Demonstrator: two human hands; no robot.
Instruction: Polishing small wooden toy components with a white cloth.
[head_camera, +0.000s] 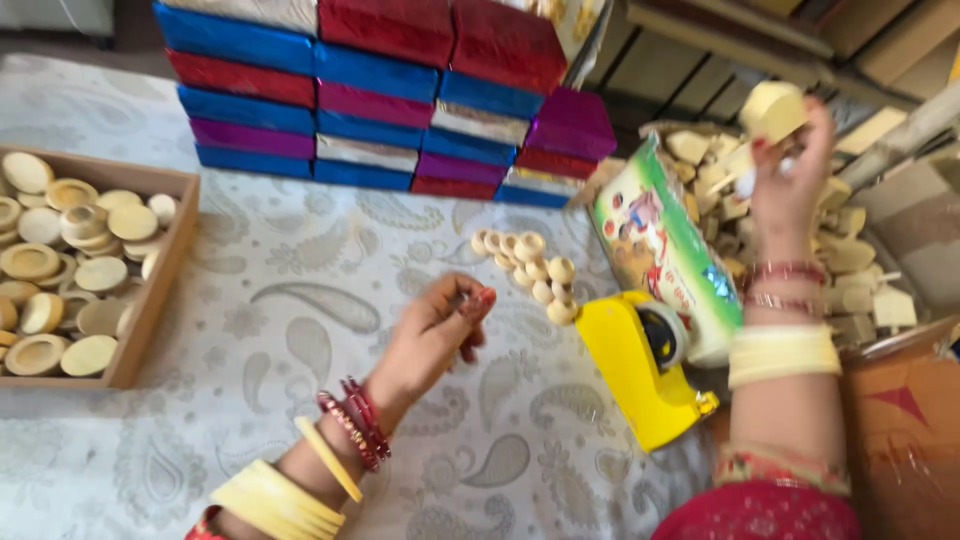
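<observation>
Both hands work over a white cloth with a grey paisley print (300, 300). Left hand (440, 330), at frame centre, has fingertips pinched together; whether a small item sits between them cannot be told. Right hand (790, 170), raised at the upper right, is clamped on a pale wooden disc-shaped piece (772, 110), lifted clear of the heap of similar pale wooden offcuts (850, 250) below it, apparently for selection.

Just beyond the left fingertips lies a cluster of small round wooden beads (525, 265), roughly ten, grouped close together within easy reach. One yellow plastic tape dispenser (640, 370) sits beside them, touching one printed green-and-white packet (665, 250) that leans against the heap.

At the left edge, one shallow wooden tray (165, 270) keeps about twenty round wooden discs contained. Stacked foil-wrapped boxes in blue, red, purple and silver (380, 90), some twenty visible, occupy the upper centre.
</observation>
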